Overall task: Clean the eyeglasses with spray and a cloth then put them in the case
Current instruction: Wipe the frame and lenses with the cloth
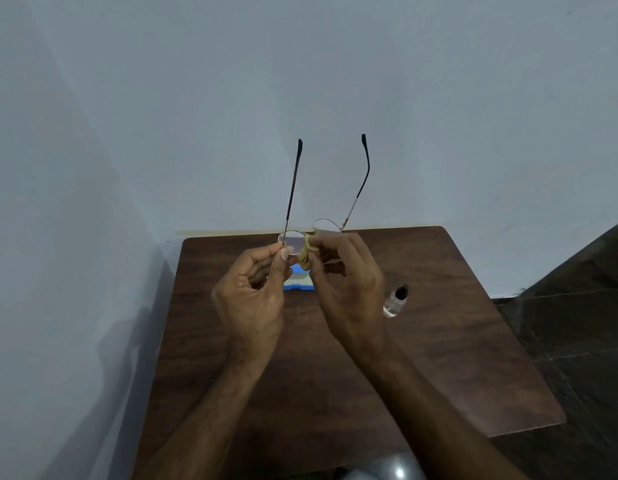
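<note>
- The round wire-rimmed eyeglasses (pixel 293 240) were held up in the air in both hands, lenses toward the person, with both temples (pixel 293 188) unfolded and pointing up and away.
- The frame looked thin and light, so it would probably bend or twist under a hard squeeze. The lenses looked smooth and likely slippery if wet with spray. The rim edge or the bridge seemed the safest places to hold, with the fingertips kept off the glass.
- The left hand (pixel 252 299) pinched the outer rim of the left-side lens between thumb and fingertips, in a narrow grip with the other fingers curled beneath.
- The right hand (pixel 349 289) gripped a bunched yellowish cloth (pixel 304 253), pressed against the eyeglasses near the bridge. The soft cloth seemed to fold round a lens, though which face it touched could not be told.
- This looked like the wiping step, with casing not yet done.
- A blue case (pixel 298 288) lay directly below the eyeglasses, mostly hidden by the hands, so whether it was open could not be told.
- A small clear spray bottle (pixel 394 303) with a dark cap stood below and to the right of the eyeglasses, apart from both hands.
- Both rested on a dark wooden table (pixel 439 341) beneath the eyeglasses, and a pale wall (pixel 300 81) rose behind them.
</note>
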Tool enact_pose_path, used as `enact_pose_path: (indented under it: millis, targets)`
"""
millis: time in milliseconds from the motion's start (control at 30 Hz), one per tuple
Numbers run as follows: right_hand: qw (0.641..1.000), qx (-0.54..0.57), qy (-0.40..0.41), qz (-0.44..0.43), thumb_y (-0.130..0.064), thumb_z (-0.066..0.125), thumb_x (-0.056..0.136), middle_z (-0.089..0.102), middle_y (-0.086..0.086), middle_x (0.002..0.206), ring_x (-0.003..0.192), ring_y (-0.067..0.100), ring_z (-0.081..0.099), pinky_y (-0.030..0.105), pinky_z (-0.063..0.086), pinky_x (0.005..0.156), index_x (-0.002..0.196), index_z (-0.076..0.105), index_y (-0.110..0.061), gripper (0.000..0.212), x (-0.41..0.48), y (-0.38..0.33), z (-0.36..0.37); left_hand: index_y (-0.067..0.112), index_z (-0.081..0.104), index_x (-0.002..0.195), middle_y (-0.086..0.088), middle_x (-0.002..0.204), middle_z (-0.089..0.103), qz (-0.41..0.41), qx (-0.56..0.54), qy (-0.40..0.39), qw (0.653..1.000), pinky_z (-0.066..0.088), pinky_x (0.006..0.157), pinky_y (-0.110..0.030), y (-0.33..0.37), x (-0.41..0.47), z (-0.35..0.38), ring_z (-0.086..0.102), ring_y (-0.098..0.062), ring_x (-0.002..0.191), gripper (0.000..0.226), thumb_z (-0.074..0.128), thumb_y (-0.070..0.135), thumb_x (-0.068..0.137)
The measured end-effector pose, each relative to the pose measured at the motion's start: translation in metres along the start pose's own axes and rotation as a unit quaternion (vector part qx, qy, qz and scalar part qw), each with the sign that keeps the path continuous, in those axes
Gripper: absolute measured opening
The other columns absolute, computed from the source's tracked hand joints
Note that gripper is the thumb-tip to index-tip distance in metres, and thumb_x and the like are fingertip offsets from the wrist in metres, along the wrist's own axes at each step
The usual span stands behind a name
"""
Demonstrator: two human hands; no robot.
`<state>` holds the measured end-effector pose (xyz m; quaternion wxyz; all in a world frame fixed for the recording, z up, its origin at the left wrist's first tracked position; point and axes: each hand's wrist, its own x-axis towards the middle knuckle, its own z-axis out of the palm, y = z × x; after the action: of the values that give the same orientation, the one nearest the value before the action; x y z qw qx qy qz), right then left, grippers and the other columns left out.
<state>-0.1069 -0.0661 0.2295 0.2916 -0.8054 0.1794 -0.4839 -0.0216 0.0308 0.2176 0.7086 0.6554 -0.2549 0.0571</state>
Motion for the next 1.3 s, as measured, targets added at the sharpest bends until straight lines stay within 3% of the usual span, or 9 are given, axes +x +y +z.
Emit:
enact_pose_path:
  millis: [133,300,433,533,667,767,933,1133,1300]
  targets:
    - [0.996,-0.048,-0.029,-0.070,-0.010,0.072,0.098,0.069,0.004,0.107,0.089,0.014,0.067,0.029,0.059,0.074,0.111,0.076,-0.007,0.014,-0.001,-0.012,-0.001,0.006,0.078,0.114,0.002,0.102,0.080,0.021,0.001,-0.021,1.000,0.062,0.084,-0.025,0.006,-0.003,-0.002,0.078,-0.008,0.096,0.027,0.074,0.023,0.093]
    - [0.994,-0.105,-0.027,-0.024,-0.008,0.074,0.096,0.068,-0.002,0.102,0.082,0.007,0.063,0.026,0.056,0.071,0.111,0.075,-0.012,0.016,0.025,-0.007,-0.008,0.004,0.077,0.115,-0.002,0.104,0.080,0.115,0.080,-0.065,0.988,0.060,0.087,-0.018,0.004,-0.004,-0.004,0.077,-0.006,0.097,0.026,0.080,0.011,0.090]
    - [0.996,-0.016,-0.087,0.023,-0.005,0.077,0.093,0.073,-0.007,0.105,0.086,0.006,0.069,0.026,0.059,0.077,0.123,0.073,-0.017,0.033,0.030,-0.011,-0.012,0.000,0.077,0.112,-0.004,0.103,0.079,0.159,0.126,-0.070,0.977,0.060,0.088,-0.017,-0.005,-0.001,-0.008,0.075,-0.010,0.093,0.025,0.081,0.004,0.088]
    - [0.997,-0.036,-0.066,0.028,-0.010,0.079,0.093,0.073,-0.008,0.103,0.087,0.006,0.070,0.026,0.060,0.076,0.128,0.069,-0.019,0.037,0.035,-0.007,-0.014,0.001,0.077,0.110,0.000,0.104,0.077,0.192,0.128,-0.088,0.969,0.055,0.091,-0.011,-0.004,0.000,-0.007,0.072,-0.006,0.096,0.021,0.078,0.006,0.090]
    - [0.993,0.021,-0.073,0.091,-0.010,0.077,0.094,0.073,-0.013,0.100,0.088,0.006,0.071,0.017,0.058,0.076,0.133,0.065,-0.022,0.042,0.035,-0.016,-0.010,-0.001,0.078,0.111,-0.010,0.102,0.080,0.167,0.121,-0.083,0.975,0.062,0.087,-0.023,-0.009,0.002,-0.003,0.076,-0.013,0.093,0.023,0.077,0.013,0.092]
    - [0.983,0.087,-0.091,0.134,0.000,0.076,0.091,0.074,-0.010,0.094,0.085,0.011,0.073,0.029,0.062,0.078,0.131,0.065,-0.021,0.046,0.029,-0.014,-0.013,-0.001,0.077,0.112,-0.009,0.103,0.080,0.140,0.110,-0.060,0.982,0.064,0.086,-0.030,-0.010,0.001,-0.005,0.078,-0.017,0.095,0.024,0.076,0.013,0.093]
    - [0.991,-0.100,-0.085,0.020,-0.015,0.076,0.095,0.071,-0.012,0.096,0.083,0.008,0.066,0.035,0.060,0.073,0.122,0.065,-0.020,0.030,0.027,-0.010,-0.014,0.001,0.078,0.112,-0.001,0.106,0.079,0.129,0.090,-0.053,0.986,0.058,0.090,-0.015,-0.005,-0.001,-0.004,0.075,-0.003,0.099,0.022,0.079,0.005,0.091]
    - [0.992,0.030,-0.070,0.097,-0.002,0.074,0.094,0.071,-0.019,0.096,0.092,0.006,0.072,0.031,0.061,0.079,0.118,0.069,-0.019,0.030,0.026,-0.016,-0.011,-0.001,0.077,0.113,-0.006,0.104,0.080,0.137,0.100,-0.069,0.983,0.061,0.089,-0.021,-0.004,0.000,-0.001,0.077,-0.012,0.095,0.023,0.079,0.005,0.091]
    - [0.991,-0.123,-0.052,-0.002,-0.007,0.076,0.093,0.073,-0.004,0.101,0.087,0.012,0.067,0.035,0.059,0.075,0.115,0.072,-0.015,0.024,0.032,-0.010,-0.011,0.000,0.078,0.112,-0.006,0.104,0.080,0.159,0.108,-0.070,0.979,0.059,0.089,-0.019,-0.005,-0.003,-0.002,0.075,-0.007,0.097,0.023,0.080,0.002,0.090]
